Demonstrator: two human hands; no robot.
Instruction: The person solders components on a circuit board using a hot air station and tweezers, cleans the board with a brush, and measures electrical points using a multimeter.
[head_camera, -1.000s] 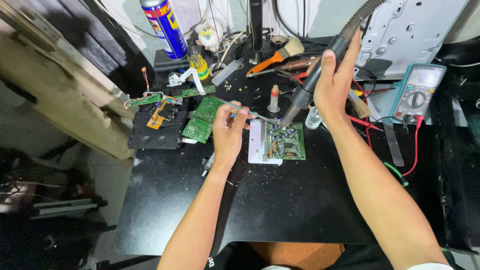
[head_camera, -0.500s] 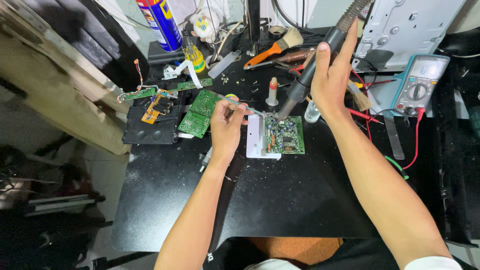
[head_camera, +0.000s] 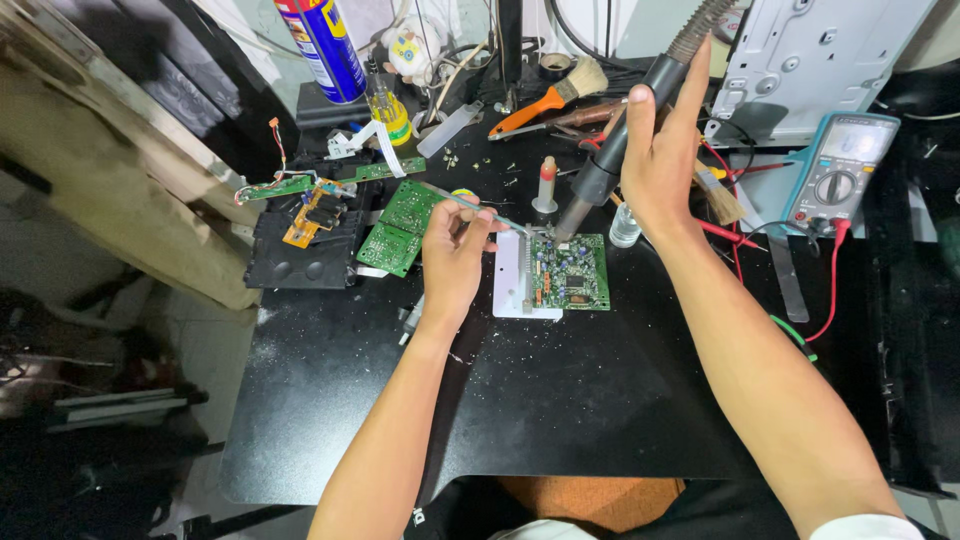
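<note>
The right hand (head_camera: 665, 165) is closed around the dark barrel of a hot-air tool (head_camera: 610, 160), thumb on one side and fingers stretched up along the other; the tool slants down from about 1 o'clock, and its metal nozzle ends just above the top edge of the small green circuit board (head_camera: 570, 273). That board lies near the middle of the black table (head_camera: 560, 410), touching a white rectangular piece (head_camera: 512, 280) at its 9 o'clock side.

The left hand (head_camera: 455, 250) sits at 9 o'clock from the board, fingers pinched narrow on thin metal tweezers (head_camera: 470, 205); their tips reach toward the board's upper left corner, close to the nozzle (whether they touch the board I cannot tell).

At 9 o'clock from the left hand two more green boards (head_camera: 400, 228) lie overlapping, and beyond them a black housing (head_camera: 300, 255) carries an orange flex piece. At 12 o'clock from the working board stands a small white bottle with a red tip (head_camera: 545, 185), with an orange-handled brush (head_camera: 550, 95) behind it. A blue-and-yellow spray can (head_camera: 322, 45) stands at the far left of the table. At 3 o'clock, well apart from the board, a teal multimeter (head_camera: 835, 170) lies with red leads trailing across the table.
</note>
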